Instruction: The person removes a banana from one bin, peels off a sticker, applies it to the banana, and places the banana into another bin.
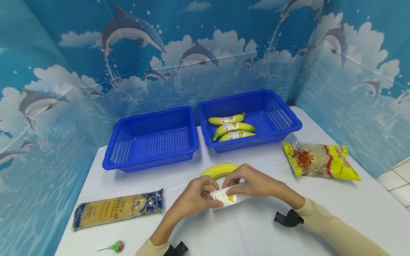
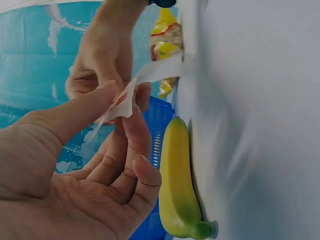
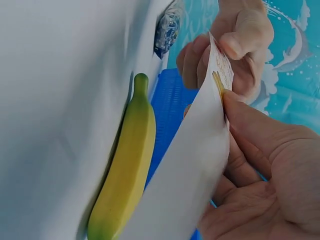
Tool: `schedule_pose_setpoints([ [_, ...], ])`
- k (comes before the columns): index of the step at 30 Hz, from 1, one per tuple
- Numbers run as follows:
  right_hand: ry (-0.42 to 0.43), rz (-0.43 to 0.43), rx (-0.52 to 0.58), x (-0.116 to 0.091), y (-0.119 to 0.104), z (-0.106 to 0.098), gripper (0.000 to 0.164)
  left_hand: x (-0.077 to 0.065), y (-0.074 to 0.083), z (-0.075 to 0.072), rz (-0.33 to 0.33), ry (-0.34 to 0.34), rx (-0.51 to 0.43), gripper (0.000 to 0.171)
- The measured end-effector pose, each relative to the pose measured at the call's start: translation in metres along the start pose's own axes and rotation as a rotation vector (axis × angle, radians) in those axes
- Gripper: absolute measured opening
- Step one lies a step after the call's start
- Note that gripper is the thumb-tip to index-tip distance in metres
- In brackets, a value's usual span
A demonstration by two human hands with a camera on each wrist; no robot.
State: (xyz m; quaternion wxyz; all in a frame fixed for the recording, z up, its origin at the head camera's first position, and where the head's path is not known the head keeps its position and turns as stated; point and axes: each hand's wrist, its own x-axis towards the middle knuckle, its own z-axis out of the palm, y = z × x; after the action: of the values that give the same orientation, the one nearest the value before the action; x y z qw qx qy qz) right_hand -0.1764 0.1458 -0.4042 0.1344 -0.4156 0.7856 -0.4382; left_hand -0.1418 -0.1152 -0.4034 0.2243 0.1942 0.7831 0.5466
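Observation:
Both hands are raised over the white table in front of a yellow banana with greenish ends. Between them is a printed banana label on a strip of white backing paper. My left hand pinches the label's left end between thumb and fingers. On the other side, my right hand pinches the strip near the banana picture, thumb in front. In the left wrist view the strip bends where the fingers meet it. Whether the label has lifted from its backing I cannot tell.
Behind stand two blue baskets; the right basket holds three labelled bananas, the left basket is beside it. Packed noodles and a lollipop lie at left, a yellow food bag at right.

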Motion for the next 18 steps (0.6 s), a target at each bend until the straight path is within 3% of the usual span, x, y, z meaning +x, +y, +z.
schedule_pose_setpoints([
  [5, 0.017, 0.017, 0.002, -0.002, -0.002, -0.005, 0.012, 0.000, -0.004, -0.011, 0.048, -0.055, -0.101, 0.018],
  [8, 0.025, 0.024, 0.003, -0.002, -0.003, -0.007, 0.012, -0.001, -0.006, -0.017, 0.063, -0.052, -0.110, 0.019],
  [18, 0.073, -0.018, 0.006, 0.000, -0.001, -0.004, 0.018, 0.001, -0.009, -0.018, 0.002, -0.051, -0.213, 0.020],
])
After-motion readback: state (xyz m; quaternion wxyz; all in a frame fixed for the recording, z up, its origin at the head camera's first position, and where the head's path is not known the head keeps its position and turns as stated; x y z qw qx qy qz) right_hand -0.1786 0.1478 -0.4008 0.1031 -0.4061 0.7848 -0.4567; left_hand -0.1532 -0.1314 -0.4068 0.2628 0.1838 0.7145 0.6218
